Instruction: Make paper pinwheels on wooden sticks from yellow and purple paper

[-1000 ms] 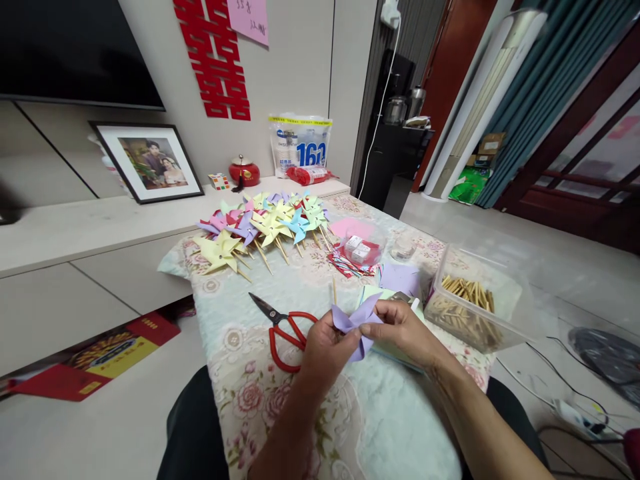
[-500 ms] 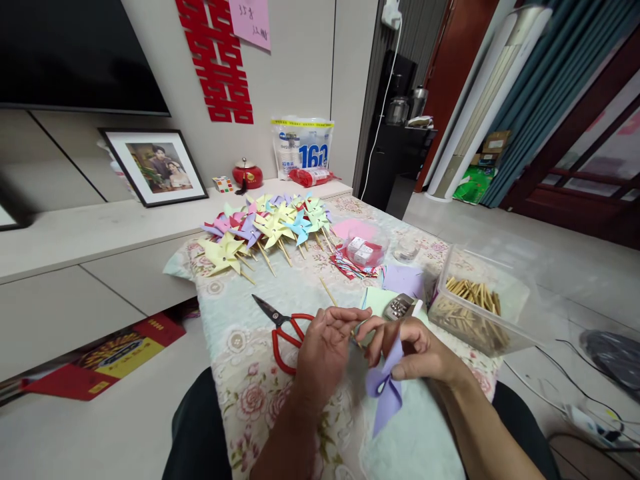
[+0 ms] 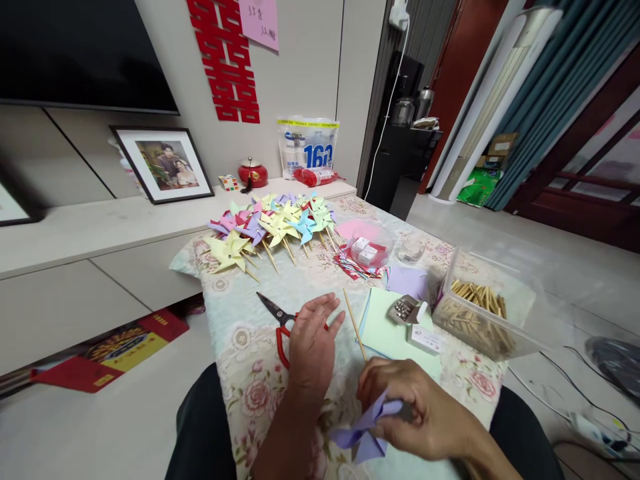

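Now assembling: right hand (image 3: 425, 413) is pinching a folded purple paper pinwheel (image 3: 363, 430) at the tabletop's (image 3: 300, 280) 6 o'clock edge. Left hand (image 3: 310, 343) is hovering with fingers spread, holding nothing, over the red scissors (image 3: 283, 327), a bamboo stick (image 3: 354, 323) lying at its 3 o'clock. Judging, the stick needs picking up next and lining up with the pinwheel's centre.

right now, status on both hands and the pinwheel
Left hand open, fingers spread above the scissors. Right hand shut on the purple pinwheel, low by the lap. Loose stick lies on the table between the hands.
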`<state>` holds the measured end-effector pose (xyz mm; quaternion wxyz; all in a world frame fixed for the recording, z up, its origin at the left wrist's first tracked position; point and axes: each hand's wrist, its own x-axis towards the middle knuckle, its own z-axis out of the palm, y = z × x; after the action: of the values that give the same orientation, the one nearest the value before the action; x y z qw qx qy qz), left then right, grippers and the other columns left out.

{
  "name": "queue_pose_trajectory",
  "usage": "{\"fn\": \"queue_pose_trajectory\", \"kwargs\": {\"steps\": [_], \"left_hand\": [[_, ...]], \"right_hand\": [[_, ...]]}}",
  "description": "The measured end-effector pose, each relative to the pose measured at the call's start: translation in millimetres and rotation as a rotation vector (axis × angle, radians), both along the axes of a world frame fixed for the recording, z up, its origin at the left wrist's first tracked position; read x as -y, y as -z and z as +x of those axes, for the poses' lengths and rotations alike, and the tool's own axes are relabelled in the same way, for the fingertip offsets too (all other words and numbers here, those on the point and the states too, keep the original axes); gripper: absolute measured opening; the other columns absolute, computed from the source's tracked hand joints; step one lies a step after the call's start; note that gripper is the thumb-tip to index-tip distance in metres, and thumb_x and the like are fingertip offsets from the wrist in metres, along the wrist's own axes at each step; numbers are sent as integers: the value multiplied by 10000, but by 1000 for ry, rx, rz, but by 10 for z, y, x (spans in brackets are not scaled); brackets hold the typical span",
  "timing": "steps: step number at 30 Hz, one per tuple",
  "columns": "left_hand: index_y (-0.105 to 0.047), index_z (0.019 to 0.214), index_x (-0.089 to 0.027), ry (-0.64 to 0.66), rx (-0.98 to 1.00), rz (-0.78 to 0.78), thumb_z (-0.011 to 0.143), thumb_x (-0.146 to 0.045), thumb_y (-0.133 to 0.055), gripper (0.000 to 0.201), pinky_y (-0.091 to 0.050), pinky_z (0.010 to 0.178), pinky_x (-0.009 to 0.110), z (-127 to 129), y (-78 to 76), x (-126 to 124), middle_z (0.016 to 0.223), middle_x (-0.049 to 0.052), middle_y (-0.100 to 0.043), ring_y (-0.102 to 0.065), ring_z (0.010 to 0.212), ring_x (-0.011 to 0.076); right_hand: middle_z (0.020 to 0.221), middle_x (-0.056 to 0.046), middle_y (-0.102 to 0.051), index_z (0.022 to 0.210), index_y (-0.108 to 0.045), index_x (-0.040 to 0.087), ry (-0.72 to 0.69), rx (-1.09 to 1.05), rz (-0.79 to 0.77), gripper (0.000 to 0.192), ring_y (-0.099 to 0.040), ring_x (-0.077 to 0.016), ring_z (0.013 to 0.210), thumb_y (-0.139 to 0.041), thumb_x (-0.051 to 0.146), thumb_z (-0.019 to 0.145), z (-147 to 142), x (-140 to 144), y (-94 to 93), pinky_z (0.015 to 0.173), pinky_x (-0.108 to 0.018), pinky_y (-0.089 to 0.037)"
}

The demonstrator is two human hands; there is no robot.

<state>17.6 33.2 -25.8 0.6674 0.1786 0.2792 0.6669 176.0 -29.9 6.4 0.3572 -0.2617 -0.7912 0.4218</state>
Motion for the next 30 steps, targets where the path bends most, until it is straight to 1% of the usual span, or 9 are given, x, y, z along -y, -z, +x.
{"fn": "queue_pose_trajectory", "kwargs": {"steps": [2,4,7,9,11,14,19,24,30], "left_hand": [[-708,946,-171,-6,-28,-99,713,-276,-803,272,-520,919,395,29,13,-9,1101,90,-706,-671,1001,217],[-691,995,-145,62,-44,-140,681,-281,-833,370,-543,861,394,68,13,-2,1071,117,-720,-704,906,225],[-645,1099,-105,143,-55,-117,668,-334,-848,528,-563,691,342,99,-11,20,915,112,-742,-701,705,191],[-613,1151,-81,164,-68,-87,658,-352,-854,612,-522,565,274,93,-33,31,803,82,-734,-663,599,155],[-577,1198,-86,187,-79,-60,658,-347,-855,661,-447,472,217,79,-50,40,780,68,-731,-629,543,126],[-545,1197,-130,228,-97,-16,700,-339,-832,611,-320,398,169,69,-63,55,815,67,-736,-573,486,87],[-631,1099,-140,283,-133,44,742,-350,-799,447,-204,374,171,80,-87,93,840,32,-690,-474,421,32],[-721,1071,-130,302,-99,1,672,-297,-822,444,-231,405,180,74,-127,114,799,-6,-606,-470,467,30],[-742,978,-130,275,-115,-10,639,-271,-851,382,-339,461,189,85,-121,85,655,-17,-604,-513,532,72]], "right_hand": [[740,-73,-684,816,-680,173,-17,22,30,84,-658,-206,792,-598,185,827,-48,90,0,759,-328,-532],[761,-68,-679,818,-664,187,-44,43,25,85,-655,-201,805,-588,204,852,-83,158,19,771,-322,-538],[795,-63,-679,828,-661,203,-77,79,-1,117,-654,-194,829,-584,256,899,-114,207,55,795,-316,-542],[794,-65,-683,836,-668,198,-107,82,-13,143,-655,-197,842,-575,276,913,-124,208,53,813,-326,-541],[796,-74,-691,846,-677,184,-138,65,-29,170,-657,-202,862,-557,275,924,-118,192,19,846,-347,-533],[779,-85,-698,842,-692,166,-138,16,-69,160,-660,-218,862,-589,268,909,-47,158,-58,848,-377,-525],[816,-72,-705,895,-700,184,-28,-143,-178,56,-661,-199,756,-691,221,855,199,95,-110,684,-326,-514],[843,-68,-699,940,-709,191,84,-159,-130,71,-659,-199,755,-687,180,872,300,-28,-144,688,-337,-505],[845,-77,-701,953,-737,185,76,-158,0,142,-668,-212,798,-643,291,945,233,-234,-267,729,-365,-517]]}}
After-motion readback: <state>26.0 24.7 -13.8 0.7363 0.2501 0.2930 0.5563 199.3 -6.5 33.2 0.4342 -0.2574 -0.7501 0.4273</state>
